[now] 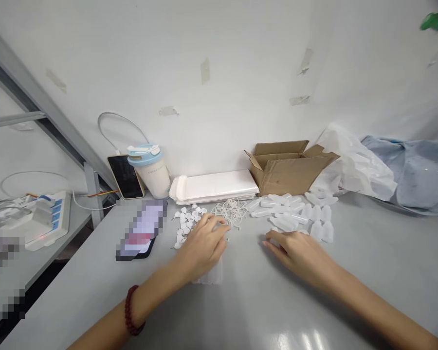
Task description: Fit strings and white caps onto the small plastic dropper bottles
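Observation:
My left hand (204,245), with a dark red bead bracelet on the wrist, is over the middle of the grey table (248,301). Its fingers are apart, beside small white pieces (186,218) and a tangle of white cords (234,212). Partly under it lie clear flat pieces (212,274). My right hand (291,249) rests just in front of the clear plastic pieces (286,218); thumb and index finger point left with a small gap, and nothing shows between them. More translucent pieces (326,231) stand in rows to its right.
At the back are a stack of white envelopes (219,187), an open cardboard box (292,172), a plastic bag (361,160) and blue-grey fabric (423,170). A lidded cup (153,175) and two phones (126,176) are left; a power strip (54,221) is farther left.

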`<action>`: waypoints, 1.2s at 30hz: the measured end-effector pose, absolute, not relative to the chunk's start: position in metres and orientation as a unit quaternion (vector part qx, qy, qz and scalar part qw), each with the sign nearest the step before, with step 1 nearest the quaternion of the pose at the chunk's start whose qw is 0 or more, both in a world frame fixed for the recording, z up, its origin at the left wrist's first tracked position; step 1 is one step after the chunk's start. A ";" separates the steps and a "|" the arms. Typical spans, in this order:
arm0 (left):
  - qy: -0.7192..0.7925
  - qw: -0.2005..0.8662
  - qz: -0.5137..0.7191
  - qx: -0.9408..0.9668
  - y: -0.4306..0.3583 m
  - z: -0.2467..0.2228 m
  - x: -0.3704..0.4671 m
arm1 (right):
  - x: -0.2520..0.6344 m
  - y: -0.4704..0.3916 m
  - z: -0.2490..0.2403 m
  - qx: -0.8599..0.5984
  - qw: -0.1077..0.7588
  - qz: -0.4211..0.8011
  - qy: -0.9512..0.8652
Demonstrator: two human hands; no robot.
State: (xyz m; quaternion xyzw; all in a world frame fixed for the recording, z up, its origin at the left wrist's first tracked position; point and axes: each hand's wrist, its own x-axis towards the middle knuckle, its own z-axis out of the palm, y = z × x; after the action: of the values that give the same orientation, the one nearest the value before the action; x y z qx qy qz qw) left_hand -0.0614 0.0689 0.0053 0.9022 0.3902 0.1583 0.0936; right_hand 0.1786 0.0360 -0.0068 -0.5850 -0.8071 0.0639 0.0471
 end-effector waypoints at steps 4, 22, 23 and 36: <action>0.338 -0.011 0.091 0.937 0.089 0.011 -0.047 | 0.178 0.035 -0.006 -0.577 0.046 0.062 -0.813; 0.559 0.298 0.325 0.703 0.111 0.038 -0.054 | 0.175 0.035 -0.008 -0.599 0.073 0.050 -0.796; 0.563 0.324 0.340 0.680 0.110 0.038 -0.056 | 0.175 0.035 -0.008 -0.595 0.090 0.051 -0.797; 0.390 0.163 0.474 0.772 0.034 0.011 -0.054 | 0.156 0.013 -0.014 -0.364 0.313 0.140 -0.866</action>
State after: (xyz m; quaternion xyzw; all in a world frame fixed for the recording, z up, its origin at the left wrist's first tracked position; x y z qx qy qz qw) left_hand -0.0540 0.0341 0.0115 0.7720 0.3901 0.4745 0.1633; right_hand 0.1562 0.0126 -0.0138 -0.3640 -0.8662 0.1396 0.3126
